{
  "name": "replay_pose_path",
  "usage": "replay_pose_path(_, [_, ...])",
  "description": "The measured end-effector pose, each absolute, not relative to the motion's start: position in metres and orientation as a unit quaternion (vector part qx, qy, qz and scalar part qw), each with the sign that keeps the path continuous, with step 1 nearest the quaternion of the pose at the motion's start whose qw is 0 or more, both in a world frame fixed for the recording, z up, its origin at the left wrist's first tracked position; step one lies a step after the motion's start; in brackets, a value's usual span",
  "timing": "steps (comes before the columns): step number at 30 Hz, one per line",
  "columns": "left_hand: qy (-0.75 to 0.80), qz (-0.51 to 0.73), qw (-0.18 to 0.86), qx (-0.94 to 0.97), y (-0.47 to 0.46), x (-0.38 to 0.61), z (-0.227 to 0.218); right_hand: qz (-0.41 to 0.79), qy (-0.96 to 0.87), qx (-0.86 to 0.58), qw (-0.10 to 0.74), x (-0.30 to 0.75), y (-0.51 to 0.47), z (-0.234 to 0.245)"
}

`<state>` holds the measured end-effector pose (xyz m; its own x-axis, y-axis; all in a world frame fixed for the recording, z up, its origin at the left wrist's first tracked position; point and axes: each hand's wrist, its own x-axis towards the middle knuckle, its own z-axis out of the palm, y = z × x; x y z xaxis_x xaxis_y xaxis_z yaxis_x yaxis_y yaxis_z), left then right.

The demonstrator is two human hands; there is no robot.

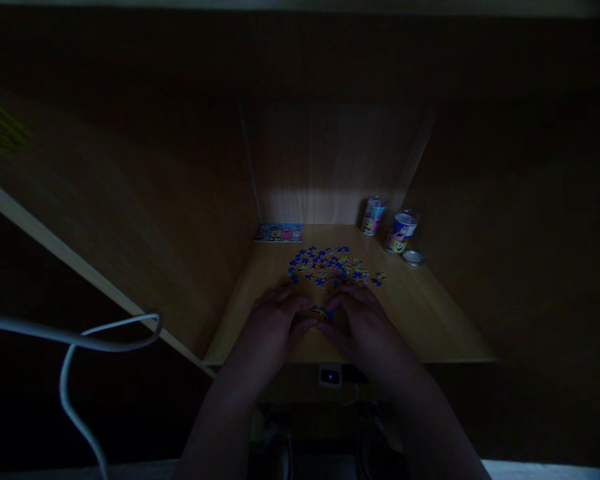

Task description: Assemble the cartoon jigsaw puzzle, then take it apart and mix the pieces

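Near the front of a wooden surface, my left hand and my right hand meet thumb to thumb. Between their fingertips are a few blue and yellow jigsaw puzzle pieces, partly covered by the fingers. Both hands have their fingers curled in around these pieces; in the dim light I cannot tell whether they are joined. Just beyond the hands lies a loose spread of several more puzzle pieces, mostly blue and yellow with some pink.
A cartoon picture card lies at the back left. Two cartoon-printed cans stand at the back right, beside a round lid. Wooden walls enclose both sides. A white cable loops at the left; a small lit device sits below the front edge.
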<state>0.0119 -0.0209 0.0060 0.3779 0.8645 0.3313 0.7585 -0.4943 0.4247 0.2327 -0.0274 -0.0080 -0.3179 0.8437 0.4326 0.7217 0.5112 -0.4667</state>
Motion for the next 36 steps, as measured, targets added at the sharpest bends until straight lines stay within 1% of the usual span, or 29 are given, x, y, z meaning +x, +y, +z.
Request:
replay_pose_path(6, [0.473, 0.251, 0.088, 0.84, -0.0225, 0.0117, 0.0066, 0.095, -0.807, -0.48, 0.331, 0.2322, -0.0265, -0.0089])
replay_pose_path(11, [0.51, 0.298, 0.118, 0.799, -0.0212, 0.0134, 0.004, 0.088, -0.8, -0.494, 0.33, 0.2304, -0.0257, -0.0104])
replay_pose_path(15, [0.531, 0.312, 0.111, 0.78, -0.0196, 0.0132, 0.0015, 0.086, -0.789, -0.512, 0.33, 0.2296, -0.0264, -0.0107])
replay_pose_path(24, [0.511, 0.297, 0.134, 0.796, -0.0195, 0.0073, 0.0015, 0.067, -0.784, -0.531, 0.314, 0.2263, -0.0285, -0.0053])
replay_pose_path(30, [0.508, 0.303, 0.15, 0.792, -0.0191, 0.0059, 0.0016, 0.046, -0.783, -0.534, 0.315, 0.2269, -0.0277, -0.0112])
replay_pose_path(36, [0.514, 0.303, 0.174, 0.784, -0.019, 0.0065, 0.0042, 0.048, -0.791, -0.526, 0.309, 0.2285, -0.0266, -0.0132])
